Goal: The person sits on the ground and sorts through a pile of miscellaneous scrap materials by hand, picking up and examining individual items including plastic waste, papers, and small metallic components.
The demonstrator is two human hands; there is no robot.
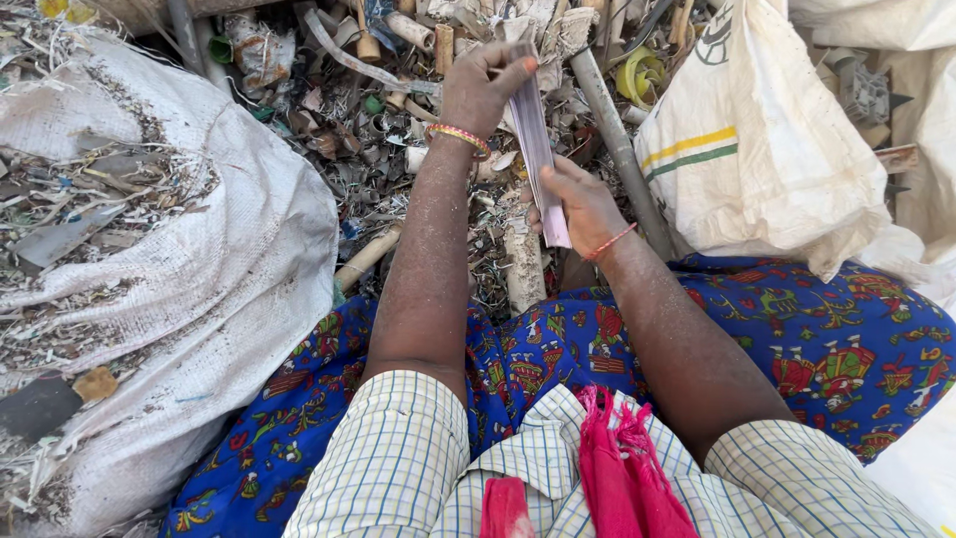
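A long, flat, pale lilac-grey strip [536, 139] of thin plastic or card is held edge-on between both hands, above a heap of scrap. My left hand [480, 88] pinches its far end, fingers curled over the top; a multicoloured bangle circles that wrist. My right hand [583, 204] grips the near end from the right, thumb on the strip, with a red thread around the wrist. Both forearms reach out over my lap, which is covered by blue patterned cloth [836, 339].
Mixed scrap [398, 120] of shredded bits, cardboard tubes and strips fills the ground ahead. A grey pipe [617, 139] slants through it. A large white woven sack [199, 259] strewn with scraps lies at left; another white sack [757, 149] with yellow and green stripes stands at right.
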